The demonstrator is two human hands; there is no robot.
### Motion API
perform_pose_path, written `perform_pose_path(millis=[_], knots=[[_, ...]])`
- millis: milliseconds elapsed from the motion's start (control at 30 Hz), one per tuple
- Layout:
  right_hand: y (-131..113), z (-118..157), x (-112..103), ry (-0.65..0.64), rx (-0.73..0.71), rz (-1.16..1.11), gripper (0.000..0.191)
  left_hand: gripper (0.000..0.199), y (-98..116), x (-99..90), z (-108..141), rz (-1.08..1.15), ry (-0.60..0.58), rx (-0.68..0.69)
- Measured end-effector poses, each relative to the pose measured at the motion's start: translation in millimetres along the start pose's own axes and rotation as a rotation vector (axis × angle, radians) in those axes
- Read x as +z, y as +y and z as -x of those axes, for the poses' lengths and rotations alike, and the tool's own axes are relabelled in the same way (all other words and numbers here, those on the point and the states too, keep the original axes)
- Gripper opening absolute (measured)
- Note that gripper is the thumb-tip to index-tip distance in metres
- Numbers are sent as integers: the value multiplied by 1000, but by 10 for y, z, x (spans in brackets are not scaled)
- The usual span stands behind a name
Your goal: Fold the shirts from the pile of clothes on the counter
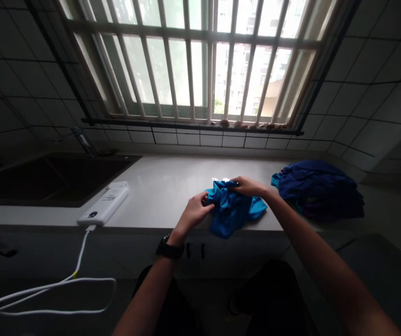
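Pinching at the left side of the crumpled bright blue cloth (229,213) with the left grip (196,210), thumb and fingertips pressed together on a fold! And clasping the top right of the same cloth with the right grip (246,186), closed over the bunched fabric, fingertips partly lost among the creases. Held between both, right at the front edge of the smooth white tabletop (165,179), dipping past that edge at the lowest fold and spreading to the right in a loose flap, touching the surface there. Wearing a black wristwatch (170,247) on the left wrist, just below the hand. Over to the right, heaped near the right forearm and well apart from the left grip: a rumpled dark blue fabric pile (322,189), showing lighter blue at its left end. Across to the left, lying at a slant beside the dark rectangular sink (50,179): a slim white rectangular device (106,203) with a small dark round spot, plugged into a white cable (80,254), dropping over the front edge and looping below. Behind the sink, standing tilted in view, a dim metal faucet (86,142). Up beyond the tabletop, glowing brightly through pale vertical bars, a wide window (186,70), lined along the right of its sill with small brownish lumps (224,123), too small to identify
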State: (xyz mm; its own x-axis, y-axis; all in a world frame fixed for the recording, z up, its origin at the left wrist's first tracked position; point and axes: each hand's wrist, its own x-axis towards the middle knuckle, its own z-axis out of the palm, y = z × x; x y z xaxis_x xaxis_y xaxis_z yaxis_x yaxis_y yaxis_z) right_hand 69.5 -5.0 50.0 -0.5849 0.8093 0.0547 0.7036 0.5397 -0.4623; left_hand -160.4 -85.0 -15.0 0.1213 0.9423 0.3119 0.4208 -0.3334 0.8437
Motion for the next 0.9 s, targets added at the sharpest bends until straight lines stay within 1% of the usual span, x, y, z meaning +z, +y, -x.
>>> perform_pose_path(millis=[100,133,167,200,233,267,333,400,433,500,533,567,600,667,733,800,900], knots=[[126,-217,-3,320,-53,-190,30,9,176,-168,-421,-223,112,59],[180,-299,24,415,-52,-239,30,9,202,-193,-582,-300,159,93],[238,-376,64,484,-40,-277,30,9,202,-200,-740,-377,199,134],[299,-440,113,520,-22,-307,30,10,173,-194,-885,-457,230,181],[359,-486,167,528,-6,-330,30,13,115,-178,-1010,-538,246,229],[416,-513,221,517,6,-350,31,15,34,-159,-1111,-614,246,276],[506,-511,318,457,0,-369,35,20,-162,-128,-1232,-723,208,364],[552,-466,383,377,-47,-348,45,24,-338,-120,-1263,-756,177,448],[559,-442,401,329,-75,-332,46,26,-401,-124,-1257,-749,179,484],[548,-414,407,235,-126,-327,35,28,-464,-134,-1227,-717,217,533],[537,-412,396,213,-146,-358,28,27,-470,-137,-1211,-697,243,546],[524,-416,378,221,-159,-418,24,27,-465,-138,-1197,-678,268,553],[512,-422,354,261,-168,-507,24,28,-455,-138,-1185,-658,291,556],[492,-426,290,420,-179,-756,31,33,-434,-143,-1166,-615,325,554],[477,-405,217,563,-185,-1021,40,43,-421,-157,-1149,-581,311,553],[466,-359,151,602,-186,-1214,45,52,-412,-169,-1133,-569,238,544],[464,-285,100,547,-165,-1323,47,62,-382,-128,-1108,-575,65,490]])
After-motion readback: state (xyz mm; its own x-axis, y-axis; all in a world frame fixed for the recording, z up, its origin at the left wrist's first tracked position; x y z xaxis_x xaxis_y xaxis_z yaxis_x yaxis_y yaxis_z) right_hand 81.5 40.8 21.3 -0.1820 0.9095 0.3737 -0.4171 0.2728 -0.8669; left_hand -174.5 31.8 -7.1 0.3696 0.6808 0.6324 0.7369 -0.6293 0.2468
